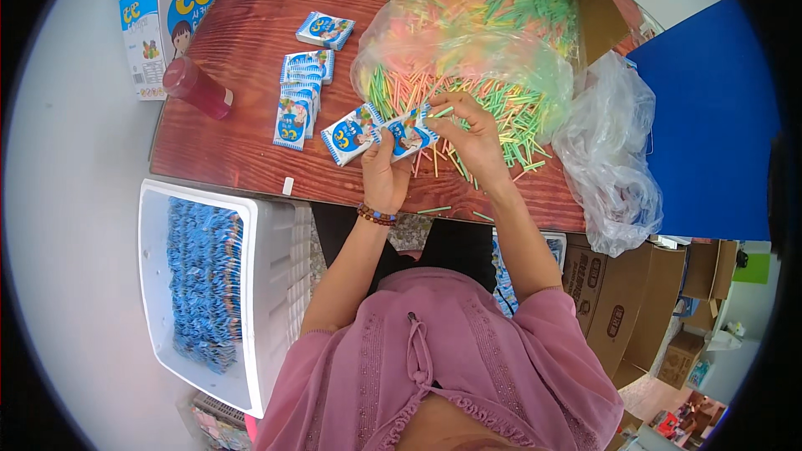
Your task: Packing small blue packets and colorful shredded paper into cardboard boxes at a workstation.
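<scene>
My left hand [386,177] is closed with its thumb on a small blue-and-white packet [406,135], just above the near part of the table. Against that packet's left side is another flat packet [349,135]; whether it is in the hand or lying on the wood cannot be told. At the right end of the held packet, my right hand [478,140] pinches a thin green stick [444,112] between thumb and fingers. Behind both hands, a heap of pink, yellow and green sticks [522,121] spills from a clear plastic bag [493,54].
An overlapping row of packets [294,108] and a small stack [325,30] lie left on the reddish wooden table [251,42]. Beside them is a pink-red jar [197,88]. A white bin [251,284] of blue packets stands lower left; crumpled plastic [608,150] hangs over the right edge.
</scene>
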{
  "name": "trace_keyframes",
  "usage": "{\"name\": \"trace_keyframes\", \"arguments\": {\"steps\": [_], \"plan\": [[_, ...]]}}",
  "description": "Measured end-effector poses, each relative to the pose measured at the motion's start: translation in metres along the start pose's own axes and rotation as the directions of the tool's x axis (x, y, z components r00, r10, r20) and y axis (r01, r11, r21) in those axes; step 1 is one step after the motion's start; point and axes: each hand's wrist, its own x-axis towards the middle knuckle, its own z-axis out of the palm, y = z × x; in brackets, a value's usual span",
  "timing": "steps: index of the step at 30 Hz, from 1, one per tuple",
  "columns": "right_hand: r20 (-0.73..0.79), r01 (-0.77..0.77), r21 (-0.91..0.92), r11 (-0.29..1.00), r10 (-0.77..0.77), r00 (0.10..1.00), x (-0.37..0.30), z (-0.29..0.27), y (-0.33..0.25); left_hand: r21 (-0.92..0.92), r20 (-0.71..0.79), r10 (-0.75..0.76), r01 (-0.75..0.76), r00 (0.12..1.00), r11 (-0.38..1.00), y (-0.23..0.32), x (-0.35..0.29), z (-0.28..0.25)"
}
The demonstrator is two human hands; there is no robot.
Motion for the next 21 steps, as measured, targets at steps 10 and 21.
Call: {"name": "trace_keyframes", "arguments": {"steps": [10,21], "plan": [[0.119,0.194,-0.215,0.957,-0.171,0.978,-0.007,0.002,0.0,0.004,0.02,0.001,-0.001,1.0,1.0,-0.001,-0.001,0.002],[-0.036,-0.193,0.014,0.981,0.193,0.98,-0.028,0.014,0.002,-0.074,0.085,-0.03,0.036,0.996,0.997,0.0,-0.005,0.002]]}}
